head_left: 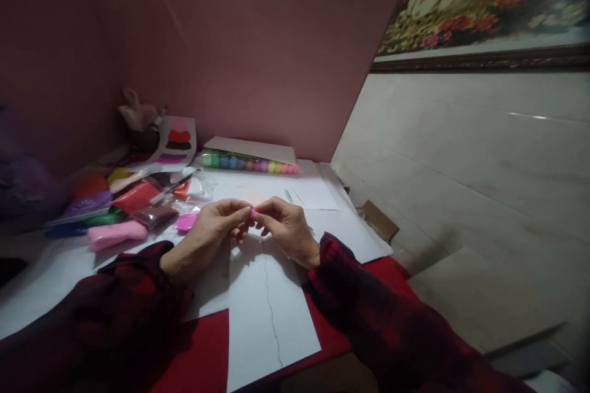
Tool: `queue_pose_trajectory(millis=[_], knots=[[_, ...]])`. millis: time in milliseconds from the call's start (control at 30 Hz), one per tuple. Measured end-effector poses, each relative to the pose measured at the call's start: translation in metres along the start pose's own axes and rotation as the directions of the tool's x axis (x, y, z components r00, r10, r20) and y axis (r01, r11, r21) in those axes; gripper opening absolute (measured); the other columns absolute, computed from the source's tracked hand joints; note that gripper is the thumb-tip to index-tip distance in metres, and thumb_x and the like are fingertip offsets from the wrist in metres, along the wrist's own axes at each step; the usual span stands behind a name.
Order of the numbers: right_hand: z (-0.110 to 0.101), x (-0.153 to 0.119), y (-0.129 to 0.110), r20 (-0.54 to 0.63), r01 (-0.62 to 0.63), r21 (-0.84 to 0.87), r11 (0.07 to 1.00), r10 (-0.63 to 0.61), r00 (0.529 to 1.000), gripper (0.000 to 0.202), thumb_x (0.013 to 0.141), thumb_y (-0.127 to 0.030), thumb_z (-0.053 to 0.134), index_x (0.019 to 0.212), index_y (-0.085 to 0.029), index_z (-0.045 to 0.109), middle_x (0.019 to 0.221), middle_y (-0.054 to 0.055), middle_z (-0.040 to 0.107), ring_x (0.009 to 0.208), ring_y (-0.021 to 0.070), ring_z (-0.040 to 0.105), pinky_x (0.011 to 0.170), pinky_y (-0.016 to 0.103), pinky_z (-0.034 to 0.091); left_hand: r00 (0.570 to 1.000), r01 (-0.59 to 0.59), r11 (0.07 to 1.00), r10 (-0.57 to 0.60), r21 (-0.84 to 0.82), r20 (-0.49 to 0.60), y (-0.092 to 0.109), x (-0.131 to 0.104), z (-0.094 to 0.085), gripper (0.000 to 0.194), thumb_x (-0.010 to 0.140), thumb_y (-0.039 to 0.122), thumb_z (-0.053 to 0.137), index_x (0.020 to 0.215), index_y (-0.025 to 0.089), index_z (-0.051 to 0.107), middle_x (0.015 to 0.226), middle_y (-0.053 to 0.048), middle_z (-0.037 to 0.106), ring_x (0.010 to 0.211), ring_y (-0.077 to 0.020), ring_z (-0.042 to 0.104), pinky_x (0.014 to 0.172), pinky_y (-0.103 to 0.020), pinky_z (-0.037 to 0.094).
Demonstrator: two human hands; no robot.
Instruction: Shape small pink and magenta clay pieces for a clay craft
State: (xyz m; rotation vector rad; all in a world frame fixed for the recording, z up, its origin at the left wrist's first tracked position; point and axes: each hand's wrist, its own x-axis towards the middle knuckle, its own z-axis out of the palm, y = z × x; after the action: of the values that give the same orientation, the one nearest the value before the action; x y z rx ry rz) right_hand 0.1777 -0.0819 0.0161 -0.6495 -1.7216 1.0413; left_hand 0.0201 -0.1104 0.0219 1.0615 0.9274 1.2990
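A small bit of bright pink modelling clay (pixel 254 212) is pinched between the fingertips of both hands. My left hand (pixel 214 226) grips it from the left, thumb and forefinger pressed together. From the right, my right hand (pixel 289 228) pinches the same bit, its other fingers curled. Below them lies a white sheet of paper (pixel 258 325) with a wavy pencil line running down it. Beside my left hand is a larger lump of pink clay (pixel 187 222). The hands cover the top of the sheet.
Several bags of coloured clay, among them a light pink one (pixel 117 234) and a red one (pixel 137 196), are heaped at left. A pack of coloured pots (pixel 249 163) lies at the back. A pen (pixel 289 196) rests beyond my right hand. A red cloth (pixel 203 350) covers the table.
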Motion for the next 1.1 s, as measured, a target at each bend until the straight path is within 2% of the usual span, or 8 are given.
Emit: queue_pose_trajectory(millis=[100, 200, 333, 467, 700, 800, 933, 1100], knots=[[0.0002, 0.0001, 0.0012, 0.012, 0.028, 0.002, 1.000, -0.028, 1.000, 0.010, 0.079, -0.026, 0.067, 0.080, -0.016, 0.063, 0.073, 0.002, 0.066, 0.066, 0.0131, 0.064, 0.054, 0.024, 0.053, 1.000, 0.006, 1.000, -0.006, 0.002, 0.013, -0.0010, 0.0006, -0.0012, 0.026, 0.069, 0.034, 0.078, 0.076, 0.012, 0.068, 0.059, -0.001, 0.062, 0.046, -0.0083, 0.052, 0.043, -0.019, 0.042], [-0.0003, 0.0001, 0.0019, 0.004, 0.025, -0.056, 0.998, -0.025, 1.000, 0.006, 0.079, -0.021, 0.065, 0.083, -0.017, 0.063, 0.070, 0.000, 0.064, 0.064, 0.0126, 0.063, 0.052, 0.023, 0.052, 0.999, -0.005, 0.999, 0.003, 0.033, 0.042, -0.0012, 0.0007, -0.0026, 0.023, 0.069, 0.031, 0.078, 0.074, 0.011, 0.068, 0.061, -0.002, 0.063, 0.047, -0.0082, 0.052, 0.044, -0.019, 0.042], [-0.0017, 0.0004, 0.0027, -0.020, 0.003, -0.100, 0.995, -0.005, 1.000, 0.012, 0.078, -0.020, 0.066, 0.089, -0.017, 0.063, 0.070, 0.000, 0.064, 0.061, 0.0125, 0.062, 0.051, 0.023, 0.052, 0.999, -0.028, 0.999, 0.027, 0.033, 0.038, -0.0008, 0.0010, -0.0032, 0.020, 0.070, 0.029, 0.077, 0.074, 0.012, 0.068, 0.059, -0.001, 0.062, 0.048, -0.0083, 0.052, 0.045, -0.019, 0.042], [-0.0032, 0.0007, 0.0043, 0.043, 0.077, -0.131, 0.988, -0.072, 0.996, 0.006, 0.079, -0.021, 0.066, 0.083, -0.017, 0.066, 0.075, 0.002, 0.066, 0.060, 0.0116, 0.061, 0.055, 0.025, 0.053, 0.999, -0.033, 0.999, 0.032, 0.015, 0.043, -0.0002, 0.0006, -0.0013, 0.021, 0.066, 0.028, 0.080, 0.072, 0.012, 0.067, 0.056, -0.001, 0.062, 0.047, -0.0089, 0.053, 0.045, -0.019, 0.042], [-0.0038, 0.0002, 0.0071, 0.023, 0.179, -0.184, 0.966, -0.178, 0.984, 0.003, 0.080, -0.018, 0.065, 0.082, -0.018, 0.067, 0.076, 0.002, 0.064, 0.060, 0.0110, 0.061, 0.057, 0.026, 0.053, 0.998, 0.047, 0.999, -0.047, 0.025, 0.034, -0.0002, 0.0004, -0.0007, 0.027, 0.065, 0.035, 0.080, 0.067, 0.012, 0.066, 0.057, -0.001, 0.062, 0.045, -0.0091, 0.052, 0.043, -0.020, 0.042], [-0.0041, 0.0001, 0.0062, 0.024, 0.150, -0.175, 0.973, -0.148, 0.989, 0.004, 0.080, -0.021, 0.066, 0.081, -0.017, 0.067, 0.074, 0.002, 0.064, 0.056, 0.0104, 0.059, 0.054, 0.025, 0.052, 0.998, 0.044, 0.998, -0.046, 0.034, 0.048, -0.0003, 0.0007, -0.0018, 0.024, 0.065, 0.032, 0.080, 0.069, 0.012, 0.067, 0.058, -0.002, 0.063, 0.046, -0.0085, 0.052, 0.044, -0.019, 0.040], [-0.0035, 0.0004, 0.0037, 0.008, 0.087, -0.138, 0.987, -0.087, 0.996, 0.013, 0.079, -0.028, 0.069, 0.078, -0.016, 0.065, 0.070, 0.002, 0.063, 0.052, 0.0101, 0.057, 0.051, 0.025, 0.050, 1.000, 0.002, 1.000, -0.002, 0.030, -0.004, 0.0007, -0.0001, -0.0009, 0.023, 0.060, 0.026, 0.083, 0.069, 0.012, 0.067, 0.053, 0.001, 0.060, 0.048, -0.0086, 0.051, 0.046, -0.019, 0.038], [-0.0014, 0.0017, 0.0019, -0.040, -0.018, 0.009, 1.000, 0.019, 0.999, 0.019, 0.075, -0.033, 0.072, 0.075, -0.016, 0.064, 0.065, 0.000, 0.061, 0.053, 0.0105, 0.058, 0.050, 0.024, 0.051, 0.999, 0.009, 0.998, -0.007, 0.056, -0.046, 0.0021, -0.0006, 0.0017, 0.027, 0.057, 0.026, 0.084, 0.072, 0.011, 0.068, 0.058, -0.001, 0.063, 0.048, -0.0095, 0.053, 0.047, -0.021, 0.041]])
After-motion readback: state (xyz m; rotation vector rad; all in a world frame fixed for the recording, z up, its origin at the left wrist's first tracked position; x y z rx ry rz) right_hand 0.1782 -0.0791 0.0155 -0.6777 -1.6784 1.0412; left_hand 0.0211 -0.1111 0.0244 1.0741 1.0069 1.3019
